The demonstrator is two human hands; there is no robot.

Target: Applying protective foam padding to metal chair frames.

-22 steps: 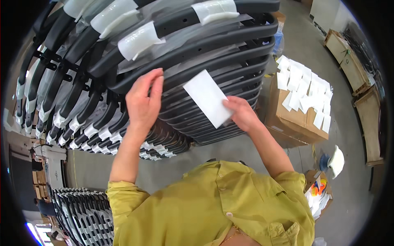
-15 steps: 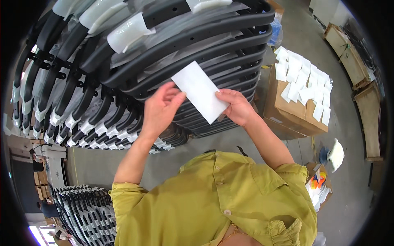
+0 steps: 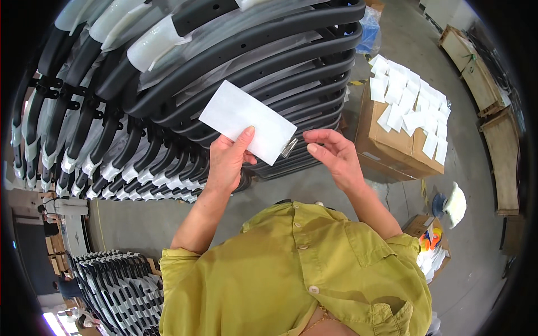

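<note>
My left hand (image 3: 228, 159) grips a flat white rectangular sheet (image 3: 246, 120) near its lower long edge, thumb on top and fingers underneath. A small shiny, ridged piece (image 3: 289, 148), its kind not clear, shows right by the sheet's right end; whether it touches the sheet I cannot tell. Just right of it my right hand (image 3: 336, 159) holds nothing, its thumb and forefinger apart. Beyond both hands a tall stack of black curved tubular frames (image 3: 246, 56) rises, with white padding (image 3: 157, 45) wrapped around some of the tubes.
At right a cardboard box (image 3: 386, 151) bears many white sheets (image 3: 412, 101) on its top. A smaller open box (image 3: 440, 257) with white and orange things stands nearer. More black frames (image 3: 117, 291) are stacked at lower left. Wooden crates (image 3: 499, 162) line the far right.
The white sheet has passed from my right hand to my left and turned flatter, shifting left. My right hand has let go. The shiny piece now shows by the sheet's end.
</note>
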